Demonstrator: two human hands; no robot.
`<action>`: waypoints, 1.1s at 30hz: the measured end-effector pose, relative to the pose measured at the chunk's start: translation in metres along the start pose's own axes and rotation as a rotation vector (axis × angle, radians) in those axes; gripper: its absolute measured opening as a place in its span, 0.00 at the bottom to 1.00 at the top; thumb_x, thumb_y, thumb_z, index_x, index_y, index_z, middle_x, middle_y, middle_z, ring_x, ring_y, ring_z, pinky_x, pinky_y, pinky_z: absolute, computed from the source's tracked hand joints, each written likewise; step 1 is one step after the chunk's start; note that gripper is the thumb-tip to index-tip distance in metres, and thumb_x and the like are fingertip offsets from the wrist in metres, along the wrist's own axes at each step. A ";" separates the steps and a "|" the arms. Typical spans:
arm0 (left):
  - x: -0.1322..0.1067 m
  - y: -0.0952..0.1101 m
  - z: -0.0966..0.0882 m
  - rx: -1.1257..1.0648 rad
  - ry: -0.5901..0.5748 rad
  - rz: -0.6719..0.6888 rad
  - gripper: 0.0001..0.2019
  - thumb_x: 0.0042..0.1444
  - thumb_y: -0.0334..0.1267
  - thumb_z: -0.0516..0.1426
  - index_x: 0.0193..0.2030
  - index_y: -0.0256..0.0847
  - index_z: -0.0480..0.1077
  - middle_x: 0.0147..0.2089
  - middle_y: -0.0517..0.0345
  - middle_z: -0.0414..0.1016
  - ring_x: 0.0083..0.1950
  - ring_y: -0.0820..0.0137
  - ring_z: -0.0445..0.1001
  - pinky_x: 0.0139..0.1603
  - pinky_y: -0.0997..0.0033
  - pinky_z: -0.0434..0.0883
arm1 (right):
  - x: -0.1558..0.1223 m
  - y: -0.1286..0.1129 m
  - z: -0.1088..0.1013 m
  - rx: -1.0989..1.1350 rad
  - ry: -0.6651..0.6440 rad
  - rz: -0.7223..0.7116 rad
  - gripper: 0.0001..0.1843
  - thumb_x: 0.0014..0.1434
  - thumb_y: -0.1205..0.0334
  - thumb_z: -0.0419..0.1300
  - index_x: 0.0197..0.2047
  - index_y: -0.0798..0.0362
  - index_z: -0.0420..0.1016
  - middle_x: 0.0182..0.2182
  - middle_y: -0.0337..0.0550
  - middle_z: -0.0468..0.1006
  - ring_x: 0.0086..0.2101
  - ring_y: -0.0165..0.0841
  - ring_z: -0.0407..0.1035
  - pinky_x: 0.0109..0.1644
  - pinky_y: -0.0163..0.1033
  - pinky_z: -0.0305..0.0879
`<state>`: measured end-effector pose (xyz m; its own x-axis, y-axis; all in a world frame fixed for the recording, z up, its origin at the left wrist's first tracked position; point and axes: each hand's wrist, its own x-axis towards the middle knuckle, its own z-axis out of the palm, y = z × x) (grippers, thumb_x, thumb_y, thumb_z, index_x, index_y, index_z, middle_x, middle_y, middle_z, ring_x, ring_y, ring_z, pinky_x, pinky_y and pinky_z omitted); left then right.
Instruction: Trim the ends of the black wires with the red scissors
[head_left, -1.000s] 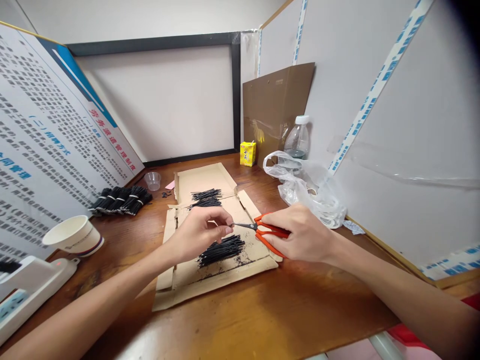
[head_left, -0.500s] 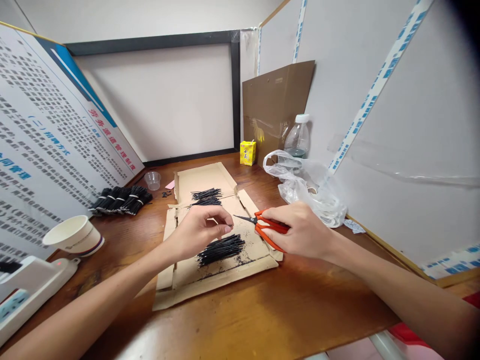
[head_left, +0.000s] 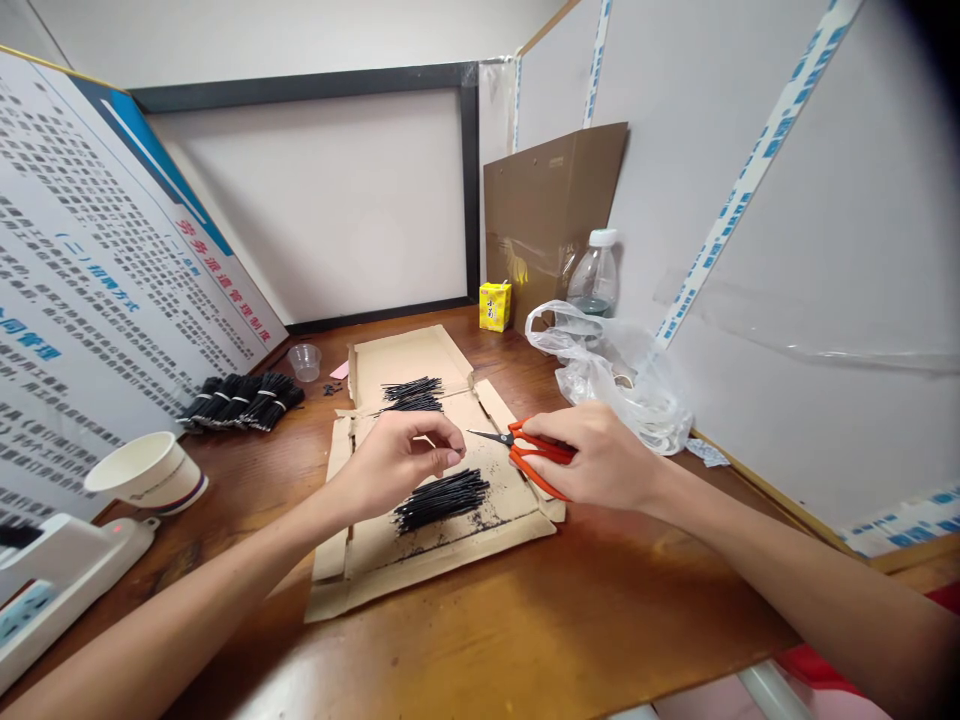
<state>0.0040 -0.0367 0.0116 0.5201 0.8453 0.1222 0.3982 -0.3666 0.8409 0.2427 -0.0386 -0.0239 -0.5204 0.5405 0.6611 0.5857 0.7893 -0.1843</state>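
My right hand [head_left: 604, 455] is closed around the orange handles of a pair of small scissors [head_left: 544, 452], whose dark pointed blades reach left toward my other hand. Thumb and forefinger of my left hand [head_left: 409, 455] pinch together over the cardboard; whatever is between them is too small to make out. Just below the left hand lies a pile of thin black sticks or cut wires [head_left: 442, 500]. Farther back on the flattened cardboard [head_left: 409, 355] rest more black strands [head_left: 412, 392]. Dark crumbs are scattered around the near pile.
Tied black bundles [head_left: 244, 398], a clear plastic cup [head_left: 305, 362], a paper cup [head_left: 150, 470] and a power strip [head_left: 82, 560] line the left side. At the right are a plastic bag [head_left: 622, 380], a bottle [head_left: 596, 275] and a yellow box [head_left: 495, 306]. Panels enclose the wooden table [head_left: 465, 620].
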 end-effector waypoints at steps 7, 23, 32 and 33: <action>0.000 -0.001 -0.001 0.009 -0.004 0.004 0.03 0.54 0.31 0.58 0.32 0.34 0.72 0.29 0.58 0.71 0.28 0.76 0.68 0.30 0.76 0.69 | 0.000 -0.002 -0.002 0.028 -0.047 -0.015 0.12 0.59 0.62 0.54 0.30 0.56 0.75 0.17 0.38 0.71 0.18 0.25 0.61 0.24 0.32 0.52; 0.018 -0.068 -0.029 0.927 0.100 0.150 0.12 0.60 0.32 0.51 0.38 0.39 0.77 0.39 0.50 0.78 0.41 0.64 0.74 0.42 0.67 0.69 | 0.003 0.028 -0.005 -0.117 -0.054 0.139 0.08 0.53 0.61 0.55 0.28 0.55 0.73 0.20 0.39 0.71 0.22 0.28 0.62 0.28 0.34 0.51; 0.026 -0.082 -0.027 0.966 0.092 0.180 0.12 0.63 0.32 0.50 0.41 0.35 0.75 0.41 0.47 0.76 0.42 0.63 0.74 0.44 0.65 0.69 | 0.003 0.044 0.005 -0.346 -0.383 0.196 0.14 0.58 0.56 0.53 0.27 0.54 0.72 0.21 0.42 0.73 0.23 0.30 0.61 0.28 0.36 0.43; 0.027 -0.083 -0.026 0.964 0.089 0.185 0.11 0.63 0.32 0.50 0.40 0.35 0.75 0.40 0.47 0.76 0.42 0.63 0.73 0.45 0.65 0.68 | 0.003 0.043 0.005 -0.340 -0.391 0.199 0.14 0.59 0.56 0.52 0.28 0.54 0.72 0.22 0.42 0.73 0.23 0.30 0.61 0.28 0.36 0.43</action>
<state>-0.0348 0.0271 -0.0407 0.5935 0.7543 0.2807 0.7823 -0.6226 0.0189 0.2635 -0.0017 -0.0335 -0.5328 0.7888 0.3064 0.8304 0.5570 0.0099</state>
